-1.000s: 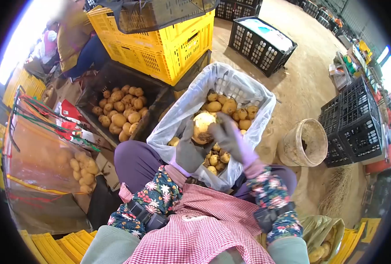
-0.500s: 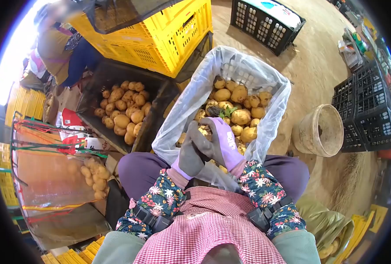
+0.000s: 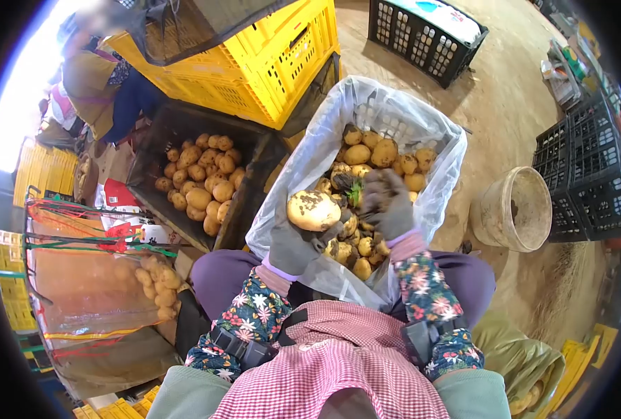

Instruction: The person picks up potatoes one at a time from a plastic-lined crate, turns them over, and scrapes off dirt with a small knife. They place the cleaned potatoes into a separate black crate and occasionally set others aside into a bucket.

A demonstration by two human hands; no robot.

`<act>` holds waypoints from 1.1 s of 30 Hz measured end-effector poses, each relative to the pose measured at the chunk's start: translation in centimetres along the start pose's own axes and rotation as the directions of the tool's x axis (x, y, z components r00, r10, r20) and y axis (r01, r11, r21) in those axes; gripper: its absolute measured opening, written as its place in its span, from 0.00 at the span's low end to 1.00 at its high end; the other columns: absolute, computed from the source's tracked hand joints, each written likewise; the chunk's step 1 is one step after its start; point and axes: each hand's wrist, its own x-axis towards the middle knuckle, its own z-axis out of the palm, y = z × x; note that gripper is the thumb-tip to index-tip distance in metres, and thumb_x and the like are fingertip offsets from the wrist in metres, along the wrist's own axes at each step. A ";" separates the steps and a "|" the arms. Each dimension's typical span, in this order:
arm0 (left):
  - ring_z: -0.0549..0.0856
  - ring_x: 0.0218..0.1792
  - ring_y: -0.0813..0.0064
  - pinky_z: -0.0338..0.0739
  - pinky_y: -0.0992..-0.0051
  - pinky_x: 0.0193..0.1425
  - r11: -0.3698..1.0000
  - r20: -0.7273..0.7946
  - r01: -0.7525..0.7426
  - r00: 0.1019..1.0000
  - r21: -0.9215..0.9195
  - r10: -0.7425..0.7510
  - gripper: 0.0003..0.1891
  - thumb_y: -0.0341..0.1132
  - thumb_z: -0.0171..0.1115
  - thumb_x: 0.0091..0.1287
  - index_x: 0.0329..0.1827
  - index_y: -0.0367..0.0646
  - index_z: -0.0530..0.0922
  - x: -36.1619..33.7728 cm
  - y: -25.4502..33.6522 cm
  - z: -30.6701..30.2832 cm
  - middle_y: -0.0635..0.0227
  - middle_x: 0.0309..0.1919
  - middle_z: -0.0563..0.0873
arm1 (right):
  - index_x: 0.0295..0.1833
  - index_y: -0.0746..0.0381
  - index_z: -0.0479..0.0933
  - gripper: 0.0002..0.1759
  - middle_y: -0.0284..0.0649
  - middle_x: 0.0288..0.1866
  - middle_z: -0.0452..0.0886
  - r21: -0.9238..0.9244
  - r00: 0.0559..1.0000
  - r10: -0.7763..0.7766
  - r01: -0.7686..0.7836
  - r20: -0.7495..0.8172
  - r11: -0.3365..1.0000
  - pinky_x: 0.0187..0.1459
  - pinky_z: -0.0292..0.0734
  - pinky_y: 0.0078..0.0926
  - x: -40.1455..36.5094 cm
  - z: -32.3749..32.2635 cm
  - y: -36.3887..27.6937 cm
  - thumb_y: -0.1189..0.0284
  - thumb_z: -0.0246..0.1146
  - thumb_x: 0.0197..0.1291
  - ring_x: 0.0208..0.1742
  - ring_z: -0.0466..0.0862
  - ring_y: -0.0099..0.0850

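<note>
My left hand [image 3: 295, 246], in a grey-palmed glove, holds a large potato [image 3: 314, 211] blotched with dark soil over the near left side of a lined crate. My right hand [image 3: 388, 202], gloved alike, is low over the potatoes in the middle of that crate; its fingers are blurred and partly hidden. A clear plastic liner [image 3: 444, 157] covers the crate's walls. Inside lie several soil-marked potatoes [image 3: 383, 152], with a green leafy sprig [image 3: 355, 193] between my two hands.
Left of the lined crate stands a dark crate [image 3: 244, 188] of cleaner-looking potatoes. Stacked yellow crates [image 3: 275, 70] rise behind it, and a person [image 3: 97, 84] sits beyond. To the right are a dirty white bucket [image 3: 511, 209] and black crates [image 3: 582, 167].
My hands, together around a potato before, have parted. The left now holds a large potato out to the left; the right has moved right, down to the potatoes in the crate.
</note>
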 end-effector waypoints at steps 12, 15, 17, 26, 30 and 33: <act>0.72 0.63 0.40 0.70 0.46 0.66 0.988 0.195 -0.115 0.976 0.101 0.093 0.29 0.53 0.44 0.74 0.69 0.41 0.64 1.5 -2.1 0.4 0.48 0.63 0.72 | 0.68 0.62 0.65 0.33 0.53 0.60 0.75 -0.160 0.335 -0.874 -0.898 0.351 -0.409 0.64 0.68 0.42 -18.7 -1.2 -31.4 0.63 0.65 0.58 0.63 0.74 0.50; 0.74 0.61 0.43 0.73 0.50 0.63 0.989 0.228 -0.083 0.972 0.123 0.054 0.27 0.51 0.46 0.74 0.68 0.43 0.65 0.8 -2.4 1.5 0.53 0.60 0.74 | 0.62 0.68 0.71 0.20 0.46 0.55 0.80 -0.888 0.690 -0.600 0.138 0.404 -0.438 0.55 0.74 0.27 -14.0 2.9 -21.0 0.78 0.56 0.65 0.52 0.81 0.34; 0.80 0.57 0.54 0.78 0.61 0.61 0.998 0.219 -0.017 0.976 0.057 0.004 0.25 0.52 0.49 0.73 0.65 0.43 0.67 0.5 -2.8 2.2 0.59 0.55 0.79 | 0.61 0.67 0.72 0.19 0.44 0.53 0.81 -0.800 0.930 -0.368 0.236 0.021 0.552 0.49 0.75 0.27 -9.1 2.6 -11.6 0.75 0.55 0.66 0.50 0.81 0.30; 0.79 0.56 0.74 0.76 0.76 0.58 0.199 0.281 -0.340 0.920 0.919 0.274 0.40 0.17 0.68 0.54 0.70 0.36 0.60 -3.1 -2.4 -0.2 0.62 0.57 0.76 | 0.48 0.65 0.75 0.12 0.49 0.44 0.79 -0.938 0.948 -0.031 0.308 0.317 -0.157 0.45 0.75 0.27 -3.9 4.0 4.0 0.69 0.59 0.65 0.43 0.79 0.32; 0.79 0.56 0.72 0.75 0.75 0.58 0.162 0.533 -0.608 0.773 0.777 0.344 0.40 0.18 0.70 0.52 0.69 0.35 0.62 -2.3 -2.7 -1.3 0.61 0.58 0.76 | 0.51 0.68 0.75 0.11 0.35 0.44 0.80 -0.915 0.982 -0.050 0.190 0.185 0.355 0.50 0.74 0.20 -3.5 5.7 3.5 0.76 0.53 0.67 0.46 0.77 0.22; 0.80 0.55 0.70 0.74 0.73 0.58 -0.270 0.643 -0.584 0.675 0.766 0.362 0.35 0.19 0.67 0.56 0.68 0.35 0.63 -1.9 -1.2 -2.7 0.61 0.58 0.77 | 0.57 0.67 0.74 0.15 0.34 0.45 0.80 -0.820 0.835 -0.038 0.529 0.549 -0.219 0.52 0.73 0.20 -4.6 4.7 5.1 0.76 0.55 0.66 0.47 0.77 0.23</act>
